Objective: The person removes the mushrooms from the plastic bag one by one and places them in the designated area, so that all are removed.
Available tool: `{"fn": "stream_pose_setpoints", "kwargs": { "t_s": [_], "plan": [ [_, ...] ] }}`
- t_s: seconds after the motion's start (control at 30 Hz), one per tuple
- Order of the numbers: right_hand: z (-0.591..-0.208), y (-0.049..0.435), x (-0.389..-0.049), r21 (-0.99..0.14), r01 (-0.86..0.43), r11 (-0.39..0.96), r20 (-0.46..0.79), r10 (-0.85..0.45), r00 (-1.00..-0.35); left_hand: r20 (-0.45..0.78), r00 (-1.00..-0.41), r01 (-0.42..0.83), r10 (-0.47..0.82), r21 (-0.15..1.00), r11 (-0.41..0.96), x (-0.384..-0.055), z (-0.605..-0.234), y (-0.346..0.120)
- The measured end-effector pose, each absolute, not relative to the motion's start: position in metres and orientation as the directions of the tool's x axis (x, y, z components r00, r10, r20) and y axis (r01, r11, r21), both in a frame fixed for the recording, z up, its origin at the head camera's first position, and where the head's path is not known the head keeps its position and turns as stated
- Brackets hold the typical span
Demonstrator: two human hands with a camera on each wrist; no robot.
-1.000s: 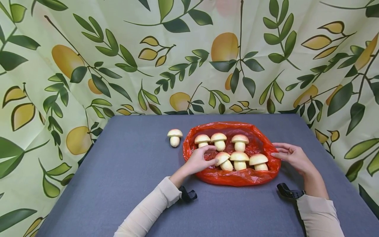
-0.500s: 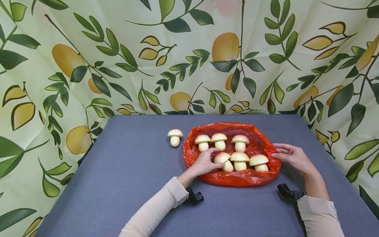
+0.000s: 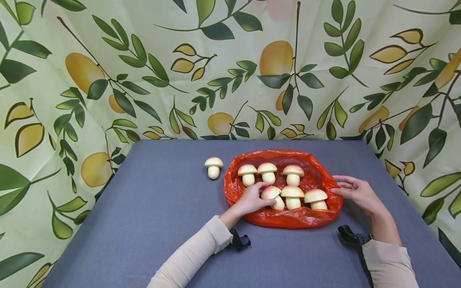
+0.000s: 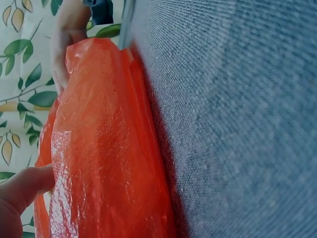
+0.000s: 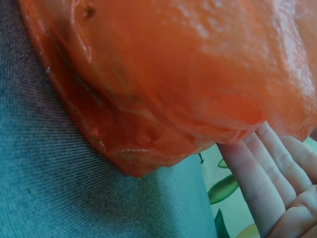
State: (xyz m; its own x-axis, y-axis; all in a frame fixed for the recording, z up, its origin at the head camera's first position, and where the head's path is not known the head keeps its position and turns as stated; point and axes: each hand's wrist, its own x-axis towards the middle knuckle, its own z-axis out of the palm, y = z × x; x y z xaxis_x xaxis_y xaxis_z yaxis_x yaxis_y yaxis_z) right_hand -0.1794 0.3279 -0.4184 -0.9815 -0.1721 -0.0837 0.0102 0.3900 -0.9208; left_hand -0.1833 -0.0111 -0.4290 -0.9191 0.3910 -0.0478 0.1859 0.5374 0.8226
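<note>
A red plastic bag lies wide open on the table with several mushrooms in two rows inside. They have pale stems and yellowish caps blushed red. My left hand reaches over the bag's left rim and holds the front-left mushroom, thumb at its stem and fingers behind its cap. In the left wrist view the bag's wall hides most of that mushroom. At the bag's right side my right hand touches the plastic with nearly straight fingers.
One more mushroom stands outside the bag, to its left at the back. Grey-blue cloth covers the table. Behind it hangs a leaf-and-fruit patterned curtain. Each wrist wears a black strap mount.
My left hand has moved right and slightly inward, and its thumb and fingers have come round the front-left mushroom. My right hand and the bag have stayed put.
</note>
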Motion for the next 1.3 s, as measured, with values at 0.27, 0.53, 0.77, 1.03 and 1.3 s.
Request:
{"fn": "stream_pose_setpoints", "kwargs": {
  "t_s": [0.27, 0.53, 0.77, 1.03, 1.3],
  "plan": [
    [-0.418, 0.328, -0.179, -0.921, 0.008, 0.389, -0.080, -0.170, -0.982, -0.041, -0.926, 0.195, 0.376, 0.799, 0.568, -0.183, -0.431, -0.009],
    [-0.419, 0.329, -0.179, -0.922, 0.015, 0.386, -0.089, -0.174, -0.981, -0.016, -0.928, 0.212, 0.373, 0.800, 0.562, -0.182, -0.430, -0.010],
    [-0.418, 0.329, -0.179, -0.925, 0.008, 0.380, -0.083, -0.180, -0.980, -0.007, -0.926, 0.221, 0.378, 0.801, 0.556, -0.183, -0.426, -0.012],
    [-0.417, 0.329, -0.179, -0.922, 0.014, 0.387, -0.088, -0.175, -0.981, -0.010, -0.932, 0.179, 0.363, 0.856, 0.485, -0.188, -0.419, -0.018],
    [-0.418, 0.329, -0.179, -0.921, 0.003, 0.390, -0.079, -0.180, -0.980, -0.009, -0.935, 0.161, 0.355, 0.881, 0.446, -0.188, -0.410, -0.023]
  ]
}}
